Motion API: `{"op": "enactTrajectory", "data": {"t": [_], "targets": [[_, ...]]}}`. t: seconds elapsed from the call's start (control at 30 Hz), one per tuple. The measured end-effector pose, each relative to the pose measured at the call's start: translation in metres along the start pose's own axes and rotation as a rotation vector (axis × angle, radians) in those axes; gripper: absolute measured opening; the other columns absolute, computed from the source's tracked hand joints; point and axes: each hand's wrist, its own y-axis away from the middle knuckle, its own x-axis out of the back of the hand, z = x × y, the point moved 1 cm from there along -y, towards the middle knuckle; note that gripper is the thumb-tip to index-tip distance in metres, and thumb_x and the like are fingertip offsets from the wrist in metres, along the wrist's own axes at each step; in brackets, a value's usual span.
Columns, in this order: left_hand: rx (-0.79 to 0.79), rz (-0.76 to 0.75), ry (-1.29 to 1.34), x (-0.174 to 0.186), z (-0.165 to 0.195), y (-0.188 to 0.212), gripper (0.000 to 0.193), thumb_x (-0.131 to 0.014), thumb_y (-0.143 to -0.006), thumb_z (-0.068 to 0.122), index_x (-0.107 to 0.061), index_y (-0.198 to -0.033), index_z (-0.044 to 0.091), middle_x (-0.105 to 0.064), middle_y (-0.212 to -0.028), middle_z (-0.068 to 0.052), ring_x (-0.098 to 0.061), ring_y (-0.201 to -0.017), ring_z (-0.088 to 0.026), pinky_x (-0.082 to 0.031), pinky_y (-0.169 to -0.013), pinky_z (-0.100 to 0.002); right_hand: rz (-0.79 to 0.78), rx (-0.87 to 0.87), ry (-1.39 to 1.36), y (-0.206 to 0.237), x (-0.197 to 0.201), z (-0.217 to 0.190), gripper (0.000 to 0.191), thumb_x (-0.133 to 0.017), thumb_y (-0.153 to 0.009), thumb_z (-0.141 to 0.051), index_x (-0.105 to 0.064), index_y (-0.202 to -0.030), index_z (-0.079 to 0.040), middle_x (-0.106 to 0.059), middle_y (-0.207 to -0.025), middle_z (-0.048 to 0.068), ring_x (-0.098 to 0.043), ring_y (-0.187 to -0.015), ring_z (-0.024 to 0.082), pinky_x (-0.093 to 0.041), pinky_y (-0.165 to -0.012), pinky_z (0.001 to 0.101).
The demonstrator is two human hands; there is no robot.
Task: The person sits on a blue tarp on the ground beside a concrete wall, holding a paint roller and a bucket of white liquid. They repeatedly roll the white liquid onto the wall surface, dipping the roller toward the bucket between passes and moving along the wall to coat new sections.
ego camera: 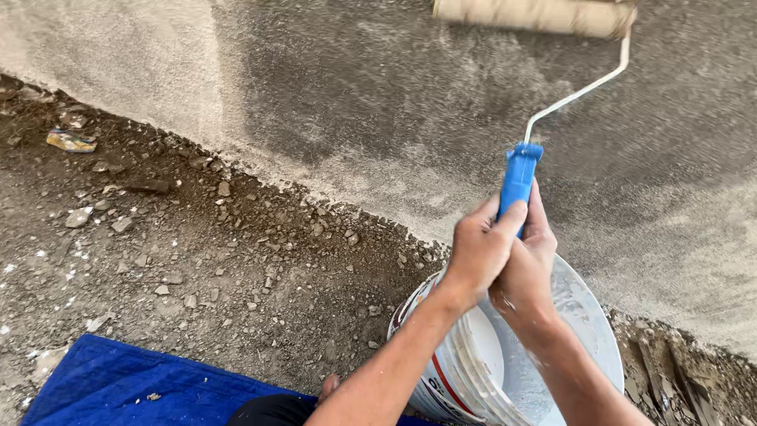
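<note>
Left hand (pixel 479 251) wrapped around blue roller handle (pixel 516 183), thumb up along the grip. Right hand (pixel 527 268) closed on the same handle from the other side, just beneath and behind the left, fingers overlapping it. Both forearms reaching up from lower edge of view, crossing over a white bucket (pixel 587 315). Handle pointing up and away; bent metal rod (pixel 579 93) rising from its top toward upper right, ending at a tan roller sleeve (pixel 536 16) pressed flat against rough grey wall (pixel 378 95) near top edge of view. Wall surface patchy: darker damp-looking area around and below the roller, paler dry band at left and along the base. Bucket standing tilted toward the wall directly under the hands, white coating inside, red stripe on its outer side. Ground (pixel 197 252) of brown dirt and small stones along foot of wall, scattered chips and one pale scrap (pixel 71 141) at far left. Blue cloth (pixel 134 386) spread at lower left, dark clothing and a toe showing beside it.
</note>
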Motion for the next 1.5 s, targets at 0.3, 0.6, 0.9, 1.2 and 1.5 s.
{"op": "enactTrajectory", "data": {"t": [0.3, 0.6, 0.9, 1.2, 1.5], "targets": [[-0.168, -0.067, -0.249, 0.001, 0.020, -0.001, 0.105, -0.069, -0.095, 0.058, -0.026, -0.163, -0.009, -0.047, -0.155, -0.030, -0.050, -0.142, -0.035, -0.043, -0.114, -0.037, -0.102, 0.041, 0.080, -0.012, -0.025, -0.041, 0.075, -0.057, -0.093, 0.000, -0.034, -0.164, -0.012, -0.059, -0.104, 0.000, -0.059, -0.081, 0.007, -0.051, -0.066, 0.0219], [-0.185, -0.126, -0.159, -0.005, 0.043, 0.012, 0.113, -0.074, -0.090, 0.054, -0.019, -0.167, -0.008, -0.040, -0.162, -0.027, -0.043, -0.147, -0.031, -0.042, -0.113, -0.035, -0.036, -0.122, 0.166, -0.062, -0.040, -0.100, 0.036, -0.053, -0.106, -0.044, -0.049, -0.124, -0.013, -0.053, -0.074, 0.000, -0.050, -0.049, 0.010, -0.036, -0.038, 0.0236], [-0.041, -0.052, -0.104, -0.019, 0.033, 0.018, 0.090, -0.069, -0.088, 0.052, -0.045, -0.158, 0.001, -0.062, -0.136, -0.018, -0.063, -0.120, -0.028, -0.051, -0.099, -0.039, -0.063, -0.311, 0.056, -0.031, 0.019, -0.032, 0.033, -0.057, -0.103, -0.043, -0.054, -0.113, -0.012, -0.058, -0.082, 0.001, -0.057, -0.064, 0.012, -0.046, -0.052, 0.0272], [0.403, 0.133, -0.315, -0.044, 0.011, 0.058, 0.073, -0.081, -0.074, 0.037, -0.051, -0.131, 0.002, -0.067, -0.118, -0.021, -0.067, -0.111, -0.037, -0.053, -0.094, -0.045, -0.028, -0.537, -0.089, 0.034, 0.113, 0.049, 0.027, -0.057, -0.103, -0.037, -0.057, -0.119, -0.015, -0.058, -0.088, 0.001, -0.056, -0.078, 0.014, -0.046, -0.062, 0.0302], [0.611, 0.050, -0.157, -0.056, -0.024, 0.077, 0.061, -0.085, -0.072, 0.028, -0.055, -0.116, -0.001, -0.068, -0.114, -0.019, -0.072, -0.104, -0.029, -0.060, -0.086, -0.041, 0.055, -0.590, 0.025, 0.064, 0.132, 0.033, 0.030, -0.056, -0.102, -0.033, -0.055, -0.127, -0.017, -0.060, -0.097, 0.004, -0.058, -0.088, 0.019, -0.047, -0.070, 0.0348]]}}
